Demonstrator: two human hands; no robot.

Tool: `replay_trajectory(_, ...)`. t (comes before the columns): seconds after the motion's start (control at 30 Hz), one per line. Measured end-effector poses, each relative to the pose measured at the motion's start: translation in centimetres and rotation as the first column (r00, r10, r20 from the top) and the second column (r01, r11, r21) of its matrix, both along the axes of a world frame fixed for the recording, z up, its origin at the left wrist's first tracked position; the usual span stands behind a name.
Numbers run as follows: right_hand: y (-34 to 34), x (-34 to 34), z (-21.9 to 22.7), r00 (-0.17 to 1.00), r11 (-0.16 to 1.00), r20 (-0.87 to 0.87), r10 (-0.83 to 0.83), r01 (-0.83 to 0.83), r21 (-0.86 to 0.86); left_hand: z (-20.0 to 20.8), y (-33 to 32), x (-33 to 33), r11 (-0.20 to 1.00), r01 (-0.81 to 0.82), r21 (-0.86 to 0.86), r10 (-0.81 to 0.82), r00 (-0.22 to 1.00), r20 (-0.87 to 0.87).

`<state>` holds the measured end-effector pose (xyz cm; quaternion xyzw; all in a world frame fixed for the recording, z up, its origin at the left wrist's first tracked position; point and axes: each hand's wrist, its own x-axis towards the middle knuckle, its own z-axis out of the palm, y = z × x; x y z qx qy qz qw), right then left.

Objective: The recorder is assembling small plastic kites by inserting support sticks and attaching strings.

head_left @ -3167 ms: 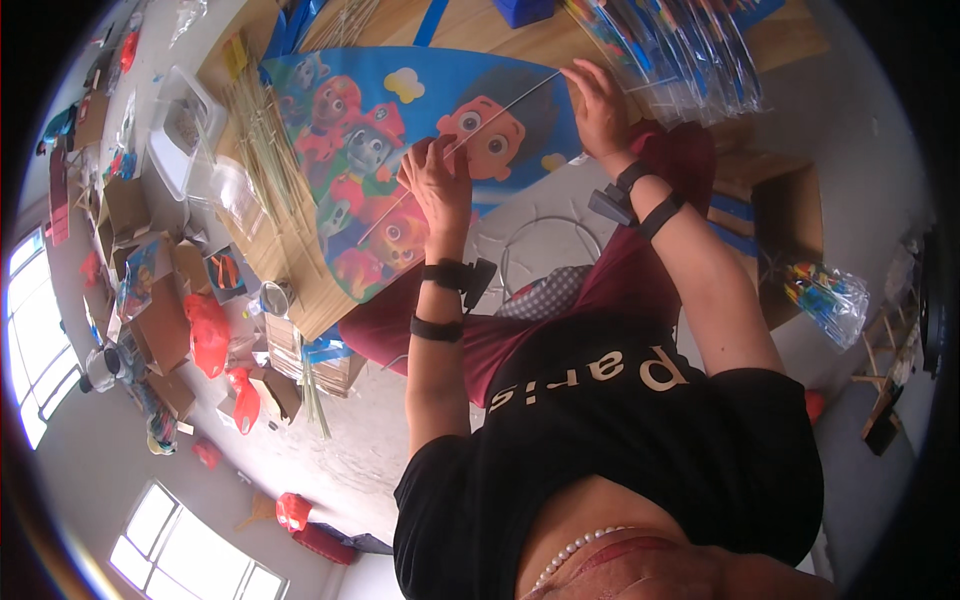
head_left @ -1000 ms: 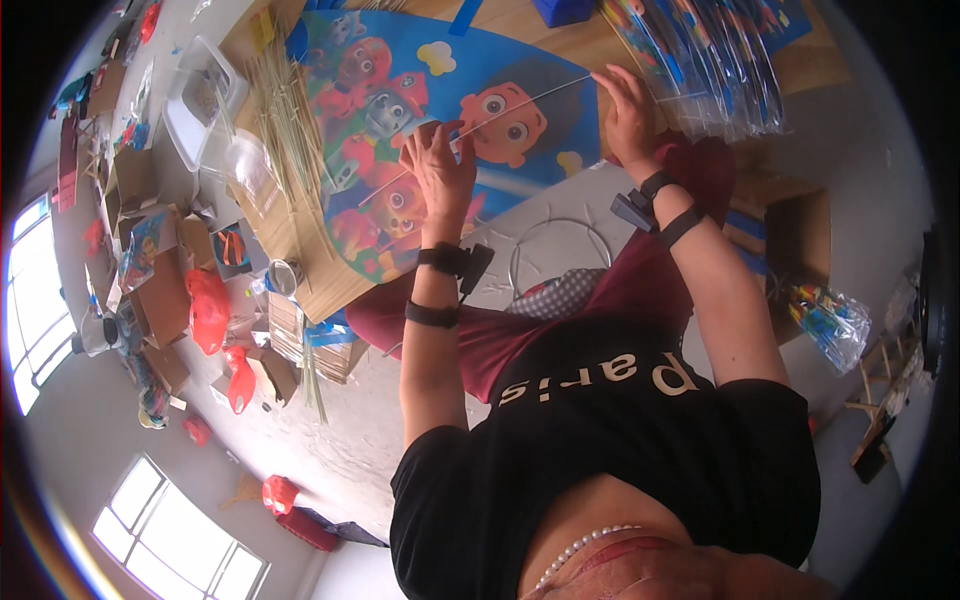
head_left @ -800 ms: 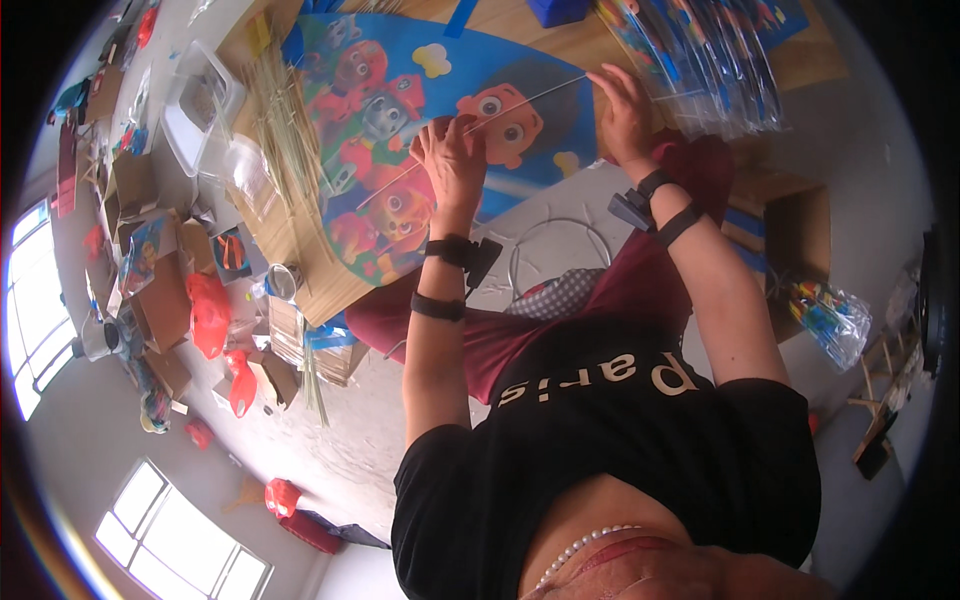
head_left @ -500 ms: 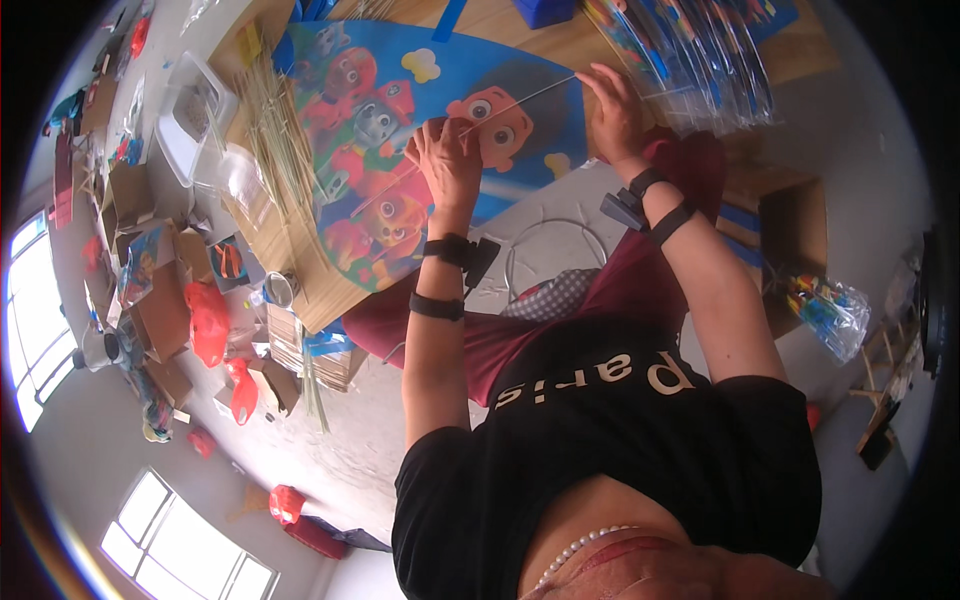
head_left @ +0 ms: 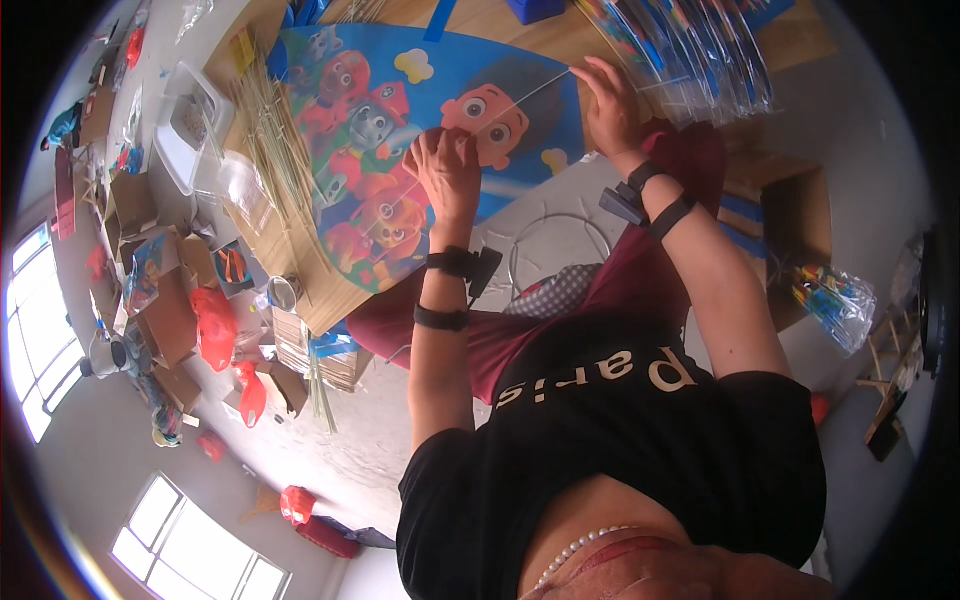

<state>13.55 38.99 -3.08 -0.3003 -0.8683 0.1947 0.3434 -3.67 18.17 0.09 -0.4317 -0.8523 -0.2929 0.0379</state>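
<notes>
A blue sheet printed with cartoon figures lies on the wooden table. Diagonally across it runs a thin white rod. My left hand rests over the middle of the sheet, its bent fingers closed around the rod, which passes beneath them; the fingertips are partly hidden. At the rod's far right end, my right hand pinches the tip with curved fingers near the sheet's right edge. The rod's lower-left stretch shows faintly against the print.
Pale thin sticks lie in a bundle left of the sheet. Plastic-wrapped colourful packs lie at the far right, near a blue box. A white plastic tub stands at the left. Beside my legs is an open carton.
The whole view has shifted slightly. Both hands stay on the rod in nearly the same places; the left fingers have moved a little over the print.
</notes>
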Motion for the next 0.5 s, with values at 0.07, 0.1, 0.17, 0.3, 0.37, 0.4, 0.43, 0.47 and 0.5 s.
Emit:
replay_trajectory(0.07, 0.0, -0.1, 0.0, 1.000, 1.000, 0.003, 0.002, -0.002, 0.007, -0.2, -0.2, 0.0, 1.000, -0.010, 0.005, 0.010, 1.000, 0.010)
replay_trajectory(0.1, -0.1, -0.1, 0.0, 1.000, 1.000, -0.007, -0.001, 0.001, 0.002, -0.2, -0.3, 0.0, 1.000, -0.014, 0.006, 0.013, 1.000, 0.013)
replay_trajectory(0.17, -0.1, -0.1, 0.1, 1.000, 1.000, -0.018, -0.004, 0.004, -0.003, -0.2, -0.5, 0.0, 1.000, -0.016, 0.006, 0.016, 1.000, 0.016)
replay_trajectory(0.3, 0.1, -0.1, -0.2, 1.000, 1.000, -0.014, -0.006, 0.006, 0.006, -0.3, -0.8, 0.1, 0.999, -0.040, 0.013, 0.039, 0.999, 0.018)
replay_trajectory(0.37, 0.0, 0.0, -0.3, 1.000, 1.000, -0.022, -0.005, 0.005, 0.009, -0.3, -0.9, 0.1, 0.999, -0.045, 0.024, 0.044, 0.999, 0.020)
replay_trajectory(0.4, -0.1, 0.0, -0.3, 1.000, 1.000, -0.012, -0.011, 0.011, 0.007, -0.3, -0.9, 0.1, 0.999, -0.046, 0.020, 0.045, 0.999, 0.019)
replay_trajectory(0.43, -0.1, -0.1, -0.2, 1.000, 1.000, -0.001, -0.016, 0.016, 0.006, -0.2, -1.0, 0.1, 0.999, -0.046, 0.016, 0.046, 0.999, 0.019)
replay_trajectory(0.47, -0.2, -0.1, -0.1, 1.000, 1.000, -0.002, -0.015, 0.015, 0.005, -0.1, -1.2, 0.1, 0.999, -0.048, 0.015, 0.047, 0.999, 0.018)
replay_trajectory(0.5, -0.1, -0.1, -0.1, 1.000, 1.000, -0.002, -0.012, 0.012, 0.007, 0.1, -1.3, 0.2, 0.999, -0.045, 0.027, 0.045, 0.999, 0.019)
